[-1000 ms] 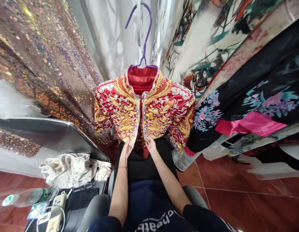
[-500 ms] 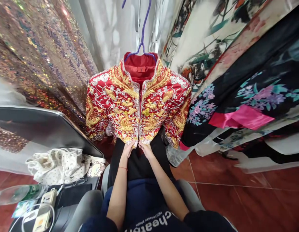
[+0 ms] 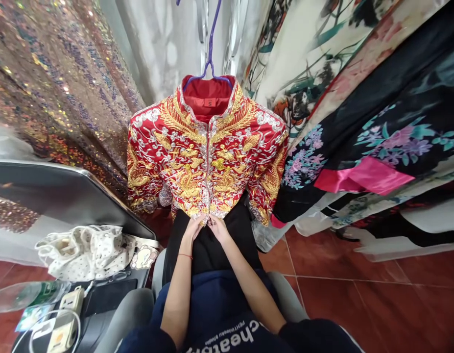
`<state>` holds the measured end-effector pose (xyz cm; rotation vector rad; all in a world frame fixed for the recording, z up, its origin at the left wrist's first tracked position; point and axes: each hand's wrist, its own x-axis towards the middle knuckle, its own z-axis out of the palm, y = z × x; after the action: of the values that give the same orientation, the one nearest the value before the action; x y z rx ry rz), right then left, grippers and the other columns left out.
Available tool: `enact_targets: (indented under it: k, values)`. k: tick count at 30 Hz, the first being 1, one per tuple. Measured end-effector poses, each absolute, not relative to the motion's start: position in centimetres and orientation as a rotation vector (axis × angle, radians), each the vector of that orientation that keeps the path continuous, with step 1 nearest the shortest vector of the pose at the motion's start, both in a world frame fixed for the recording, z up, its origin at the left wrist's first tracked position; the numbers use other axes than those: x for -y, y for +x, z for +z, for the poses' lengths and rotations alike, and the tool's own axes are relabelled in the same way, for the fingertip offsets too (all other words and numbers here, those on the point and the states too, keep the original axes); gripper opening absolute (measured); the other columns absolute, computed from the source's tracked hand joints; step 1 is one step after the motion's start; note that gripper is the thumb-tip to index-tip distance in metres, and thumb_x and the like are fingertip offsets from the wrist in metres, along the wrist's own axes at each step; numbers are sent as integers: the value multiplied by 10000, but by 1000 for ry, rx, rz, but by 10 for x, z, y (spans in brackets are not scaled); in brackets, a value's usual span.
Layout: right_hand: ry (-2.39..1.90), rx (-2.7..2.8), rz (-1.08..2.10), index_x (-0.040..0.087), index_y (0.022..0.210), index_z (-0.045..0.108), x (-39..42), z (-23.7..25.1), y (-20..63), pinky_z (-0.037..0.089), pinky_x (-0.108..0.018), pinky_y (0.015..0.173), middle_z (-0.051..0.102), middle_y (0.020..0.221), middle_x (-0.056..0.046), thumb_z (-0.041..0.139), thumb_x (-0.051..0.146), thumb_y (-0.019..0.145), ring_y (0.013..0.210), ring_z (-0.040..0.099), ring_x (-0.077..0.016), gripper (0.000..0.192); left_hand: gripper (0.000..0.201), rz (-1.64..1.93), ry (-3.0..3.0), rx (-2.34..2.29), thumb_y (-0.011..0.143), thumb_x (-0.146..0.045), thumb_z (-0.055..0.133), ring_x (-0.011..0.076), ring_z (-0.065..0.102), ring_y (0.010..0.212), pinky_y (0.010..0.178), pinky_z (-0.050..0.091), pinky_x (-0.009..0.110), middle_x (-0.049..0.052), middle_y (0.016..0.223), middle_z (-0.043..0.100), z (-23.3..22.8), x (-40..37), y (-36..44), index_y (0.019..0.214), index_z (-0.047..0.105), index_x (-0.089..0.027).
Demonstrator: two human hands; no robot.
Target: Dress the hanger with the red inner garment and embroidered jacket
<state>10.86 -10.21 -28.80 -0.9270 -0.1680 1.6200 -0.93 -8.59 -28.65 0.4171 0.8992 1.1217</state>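
A red jacket [image 3: 227,142] with gold and silver embroidery hangs in front of me on a purple hanger [image 3: 210,61]. Its lower front lies over the black cloth [image 3: 219,250] on my lap. My left hand [image 3: 194,226] pinches the bottom front edge just left of the centre opening. Close beside it, my right hand [image 3: 216,227] grips the other front edge at the hem. The two front edges meet along the middle, and the fingertips nearly touch. A red label [image 3: 209,103] marked S shows inside the collar.
Sequinned fabric [image 3: 72,73] hangs at the left, black floral garments [image 3: 392,137] at the right. A black chair [image 3: 76,191] on the left holds a spotted white cloth bag [image 3: 83,250], a plastic bottle [image 3: 32,295] and a power strip [image 3: 70,306]. Red tiles [image 3: 337,294] cover the floor.
The two front edges sit closer together at the collar and down the front. Both hands remain at the hem, drawn slightly closer together. The whole view has shifted a little.
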Motion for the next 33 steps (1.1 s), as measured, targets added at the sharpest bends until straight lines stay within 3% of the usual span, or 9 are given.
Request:
enact_targets:
  k: [7,15,24,33]
  values:
    - [-872,172,1692,160,767,731,102,-287,115,514,-239,651,715,706,2,923,242,503,653,616,-107,337,597,1110,435,-922,666,-162,884,270,727,1050,1023,559,408,151,1137,753,-282,90,-8,1223,671,-128]
    - [-804,187,1678,197,829,747,102,-283,113,530,-264,729,750,817,4,903,242,563,736,652,-123,311,692,1125,428,-937,653,-167,898,252,720,1074,1013,566,379,131,1169,746,-267,87,-6,1295,639,-167]
    - [-852,194,1653,206,867,749,106,-282,113,521,-261,724,768,869,-6,882,218,572,778,670,-137,324,580,1085,362,-924,695,-133,860,251,720,1072,1003,576,369,132,1186,740,-260,90,-4,1244,676,-149]
    - [-854,208,1665,225,918,741,102,-277,113,549,-288,763,777,928,-4,871,182,562,842,693,-157,381,465,1067,332,-921,759,-130,807,189,743,954,954,590,311,124,1157,750,-261,86,-5,1209,691,-142]
